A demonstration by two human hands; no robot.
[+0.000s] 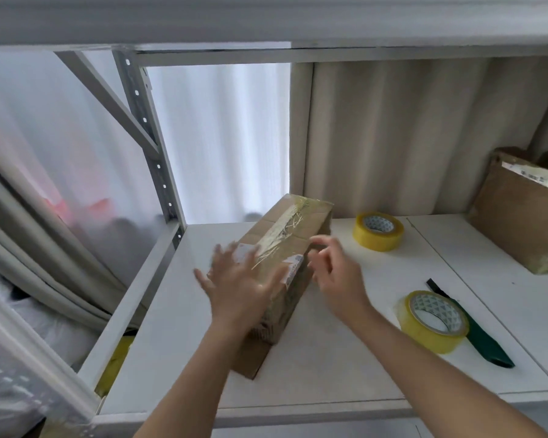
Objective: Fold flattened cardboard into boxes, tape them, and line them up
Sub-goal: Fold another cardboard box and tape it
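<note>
A long brown cardboard box (293, 226) lies on the white shelf (345, 368), its top seam covered with wrinkled clear tape. My left hand (238, 286) lies flat on the near part of the box top, fingers spread and straight. My right hand (332, 267) hovers at the box's right side with fingers loosely curled, holding nothing that I can see. A yellow tape roll (434, 320) lies at the near right, and a second yellow tape roll (378, 230) sits further back.
A green-handled cutter (478, 333) lies beside the near roll. Another cardboard box (522, 213) leans at the far right. A grey metal upright (159, 153) stands at the shelf's left edge, with curtains behind.
</note>
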